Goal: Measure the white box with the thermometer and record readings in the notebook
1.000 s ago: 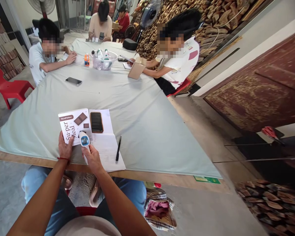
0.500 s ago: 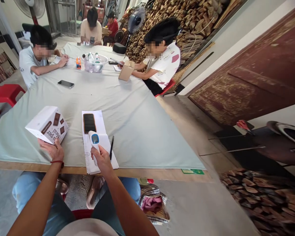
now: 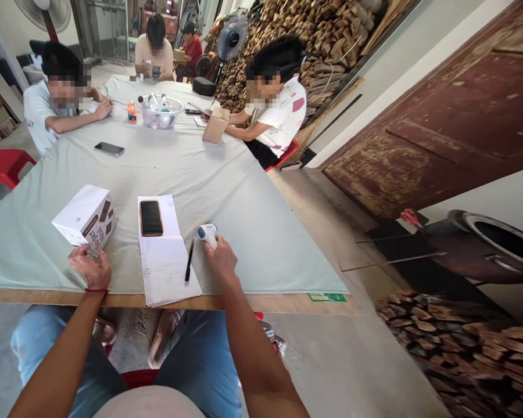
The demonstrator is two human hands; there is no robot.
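My right hand (image 3: 221, 255) is closed round the handle of a white and blue infrared thermometer (image 3: 207, 233), held over the cloth to the right of a pen. My left hand (image 3: 91, 268) lies at the near lower edge of a white carton (image 3: 85, 217) with brown print reading "Meal". Its fingers are apart and bent, close against the carton without being wrapped round it. Between my hands lie white paper sheets (image 3: 165, 273), with a black pen (image 3: 189, 261) on their right side and a dark phone in an orange-edged case (image 3: 151, 218) on their upper part.
A pale green cloth (image 3: 261, 249) covers the table. Farther off are another phone (image 3: 109, 148), a basin of bottles (image 3: 159, 121), an orange item (image 3: 132, 111) and a brown cardboard box (image 3: 216, 125). Several people sit around the far part. Stacked firewood (image 3: 457, 354) lies on the right.
My right hand has carried the thermometer rightward from above the papers to beyond the pen. My left hand has loosened from the carton, which now sits turned slightly on the cloth.
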